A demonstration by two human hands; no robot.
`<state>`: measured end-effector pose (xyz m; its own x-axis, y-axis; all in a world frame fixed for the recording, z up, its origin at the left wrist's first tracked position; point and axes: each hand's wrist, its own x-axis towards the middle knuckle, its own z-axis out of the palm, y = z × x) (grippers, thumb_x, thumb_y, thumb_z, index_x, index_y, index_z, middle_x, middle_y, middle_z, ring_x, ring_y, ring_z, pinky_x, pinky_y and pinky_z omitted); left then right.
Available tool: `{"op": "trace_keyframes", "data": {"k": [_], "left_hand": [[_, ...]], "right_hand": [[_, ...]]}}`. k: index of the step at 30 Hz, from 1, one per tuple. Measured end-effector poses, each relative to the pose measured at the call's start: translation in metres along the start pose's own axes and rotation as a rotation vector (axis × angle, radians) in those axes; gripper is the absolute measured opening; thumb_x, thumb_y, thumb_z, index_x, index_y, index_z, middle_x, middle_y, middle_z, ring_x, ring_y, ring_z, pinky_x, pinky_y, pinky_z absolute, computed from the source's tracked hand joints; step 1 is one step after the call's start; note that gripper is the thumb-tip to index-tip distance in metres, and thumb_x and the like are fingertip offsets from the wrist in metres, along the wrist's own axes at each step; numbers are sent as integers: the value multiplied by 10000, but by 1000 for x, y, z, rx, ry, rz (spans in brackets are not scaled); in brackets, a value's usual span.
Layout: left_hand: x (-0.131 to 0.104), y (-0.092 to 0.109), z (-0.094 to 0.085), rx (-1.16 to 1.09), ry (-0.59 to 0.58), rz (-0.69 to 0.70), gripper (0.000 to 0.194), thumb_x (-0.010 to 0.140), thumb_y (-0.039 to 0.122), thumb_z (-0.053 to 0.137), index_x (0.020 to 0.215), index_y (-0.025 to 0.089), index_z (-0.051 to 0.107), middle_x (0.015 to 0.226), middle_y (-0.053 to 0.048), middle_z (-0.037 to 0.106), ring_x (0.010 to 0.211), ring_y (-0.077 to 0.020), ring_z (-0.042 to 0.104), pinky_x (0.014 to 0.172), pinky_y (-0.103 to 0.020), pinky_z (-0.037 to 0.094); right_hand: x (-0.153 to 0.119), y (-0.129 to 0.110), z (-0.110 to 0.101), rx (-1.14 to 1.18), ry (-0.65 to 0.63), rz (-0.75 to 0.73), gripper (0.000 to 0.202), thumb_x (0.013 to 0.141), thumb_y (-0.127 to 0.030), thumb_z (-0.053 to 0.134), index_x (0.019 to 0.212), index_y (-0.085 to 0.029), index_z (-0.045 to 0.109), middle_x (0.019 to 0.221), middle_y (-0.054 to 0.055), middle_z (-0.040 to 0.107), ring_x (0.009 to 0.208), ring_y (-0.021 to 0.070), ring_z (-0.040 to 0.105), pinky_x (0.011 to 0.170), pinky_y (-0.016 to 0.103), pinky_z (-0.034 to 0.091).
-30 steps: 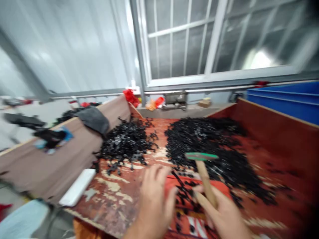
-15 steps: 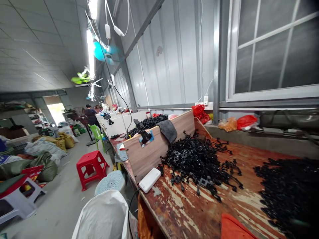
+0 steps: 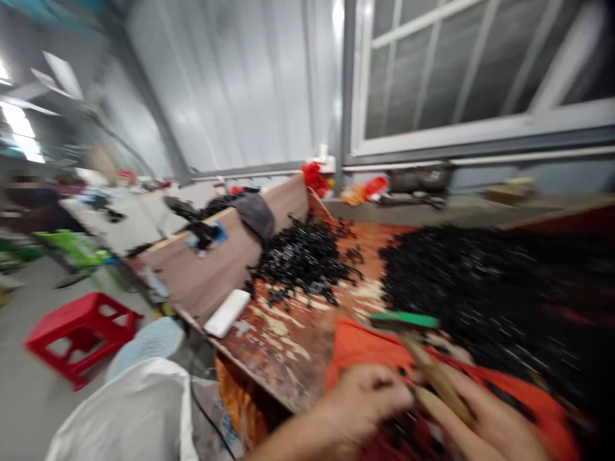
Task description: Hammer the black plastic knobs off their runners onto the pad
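Both hands are low in the view, over an orange cloth (image 3: 358, 346) on the worktable. My right hand (image 3: 485, 410) is wrapped round the wooden handle of a hammer-like tool (image 3: 439, 374). The tool's narrow green head points away from me. My left hand (image 3: 362, 400) is closed beside it, fingers curled towards the right hand; a small dark item seems to be at the fingertips, too blurred to name. A large heap of small black parts (image 3: 461, 275) lies just beyond the right hand. A smaller pile of black parts (image 3: 302, 256) lies farther left.
A wooden divider board (image 3: 206, 269) with a grey cloth (image 3: 254, 214) over it stands left of the smaller pile. Near the table edge lies a white power bank (image 3: 227, 313). A white sack (image 3: 125, 416), a red stool (image 3: 86, 336) and a person (image 3: 33, 208) are at left.
The view has swung right and down, showing more of the large black heap. Both hands and the green-headed tool have come into view over the orange cloth.
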<state>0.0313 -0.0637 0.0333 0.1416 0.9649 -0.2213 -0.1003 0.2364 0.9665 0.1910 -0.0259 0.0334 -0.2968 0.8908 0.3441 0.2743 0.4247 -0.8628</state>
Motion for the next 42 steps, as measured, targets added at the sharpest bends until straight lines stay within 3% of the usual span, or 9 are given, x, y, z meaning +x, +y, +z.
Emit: {"op": "trace_keyframes", "data": {"k": [2,5,8,11,16,24,29,36,42], "left_hand": [[-5,5,-7,-102,61,-84,403,697,533,724,730,156,587,681,13,553,639,-117,509,654,-222,417],[-1,10,-30,202,176,-37,378,784,520,629,666,173,538,692,22,508,686,-132,473,648,-221,355],[5,0,-41,537,84,-4,402,850,516,529,626,182,511,679,9,484,704,-161,472,656,-253,343],[6,-16,-32,743,-15,50,395,901,474,456,631,189,496,709,-4,506,733,-180,509,688,-277,350],[11,-30,-11,906,-64,57,391,949,449,397,675,195,513,756,-21,563,774,-195,553,717,-296,353],[13,-38,-9,1038,-51,55,342,935,399,440,680,198,547,757,-24,588,784,-197,576,707,-288,344],[13,-42,-9,1049,-14,48,357,924,405,447,654,195,549,714,-17,613,726,-183,578,669,-278,330],[18,-53,-22,753,-46,-45,420,890,518,446,634,189,500,616,24,488,623,-145,476,587,-243,316],[13,-48,-16,895,-29,17,415,918,483,442,633,189,508,630,13,538,631,-151,514,593,-243,317]], "right_hand": [[-15,0,-20,-3,-141,111,312,920,-419,597,1161,-245,691,995,31,721,913,238,676,771,251,546],[-33,7,-45,-27,-100,257,407,967,-416,517,1326,-243,598,1053,23,697,913,217,643,780,257,512],[-60,20,-67,-50,-54,382,422,971,-423,498,1325,-214,593,969,29,680,832,203,606,742,265,482],[-89,32,-79,-8,-89,483,405,973,-431,488,1281,-200,613,812,7,611,708,179,533,630,250,432],[-120,42,-78,82,-127,563,355,978,-389,485,1251,-210,624,740,-22,504,676,156,450,593,235,378],[-121,40,-71,17,-190,551,399,993,-348,454,1358,-251,581,727,-34,565,655,151,495,591,226,392],[-115,31,-68,-22,-203,448,434,1015,-376,406,1421,-304,542,1095,36,723,942,226,664,826,309,517],[-112,22,-69,-93,-302,395,432,1042,-350,369,1467,-401,431,1382,-18,608,1235,226,586,1035,362,464],[-109,19,-70,-90,-334,408,432,1059,-355,339,1484,-416,387,1381,-21,608,1196,217,612,1041,387,466]]}}
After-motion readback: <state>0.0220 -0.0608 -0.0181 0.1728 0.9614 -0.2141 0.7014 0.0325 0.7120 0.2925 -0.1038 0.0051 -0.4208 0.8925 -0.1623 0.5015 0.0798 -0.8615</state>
